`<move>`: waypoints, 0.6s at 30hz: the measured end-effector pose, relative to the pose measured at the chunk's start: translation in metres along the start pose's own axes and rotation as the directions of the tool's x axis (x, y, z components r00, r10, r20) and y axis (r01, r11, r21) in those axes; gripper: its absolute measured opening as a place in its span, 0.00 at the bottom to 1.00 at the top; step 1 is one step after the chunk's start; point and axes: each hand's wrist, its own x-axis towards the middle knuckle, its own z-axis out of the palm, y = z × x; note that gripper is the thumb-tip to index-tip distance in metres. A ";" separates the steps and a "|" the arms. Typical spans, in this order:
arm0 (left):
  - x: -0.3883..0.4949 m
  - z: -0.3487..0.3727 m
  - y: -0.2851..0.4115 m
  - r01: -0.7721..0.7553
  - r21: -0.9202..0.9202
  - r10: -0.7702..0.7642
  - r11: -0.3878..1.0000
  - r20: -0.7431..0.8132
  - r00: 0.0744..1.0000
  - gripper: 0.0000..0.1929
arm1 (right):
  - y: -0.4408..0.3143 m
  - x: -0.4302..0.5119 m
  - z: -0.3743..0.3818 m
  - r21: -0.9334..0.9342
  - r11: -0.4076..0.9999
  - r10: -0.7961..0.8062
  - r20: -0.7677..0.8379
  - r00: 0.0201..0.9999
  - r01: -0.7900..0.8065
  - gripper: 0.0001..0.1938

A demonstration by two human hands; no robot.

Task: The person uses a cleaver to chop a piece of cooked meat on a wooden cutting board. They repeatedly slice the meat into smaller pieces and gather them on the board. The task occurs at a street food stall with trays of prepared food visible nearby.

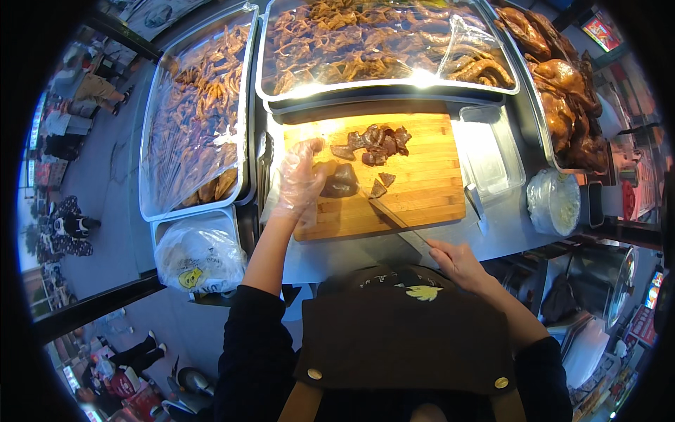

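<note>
My left hand, in a clear plastic glove, is beside a dark brown piece of cooked meat on the wooden cutting board; whether its fingers touch the meat is unclear. In my bare right hand is the handle of a knife. Its blade slants over the board's near edge, the tip close to the meat and two small cut wedges. Farther back on the board lies a pile of cut dark meat pieces.
Film-covered trays of cooked meat stand behind and left. Whole roasted poultry fills a tray at the right. Right of the board are a clear plastic container, a metal-bladed tool and a plastic-wrapped round stack.
</note>
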 end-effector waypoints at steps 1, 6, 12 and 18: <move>-0.008 -0.003 -0.004 0.000 0.036 -0.003 0.999 0.080 0.997 0.22 | 0.002 -0.002 0.000 -0.004 1.000 0.000 0.004 1.000 0.000 0.13; -0.031 0.002 0.001 0.060 0.129 -0.092 0.990 0.256 0.962 0.24 | 0.009 0.002 0.005 -0.033 0.995 0.095 -0.079 0.992 -0.098 0.15; -0.007 0.012 0.027 0.235 0.119 -0.261 0.965 0.326 0.909 0.22 | 0.010 0.020 -0.003 0.001 0.990 0.137 -0.113 0.984 -0.138 0.16; -0.009 0.034 0.049 0.228 -0.063 -0.193 0.972 0.347 0.918 0.23 | 0.013 0.024 0.008 0.086 0.990 0.126 -0.156 0.980 -0.114 0.17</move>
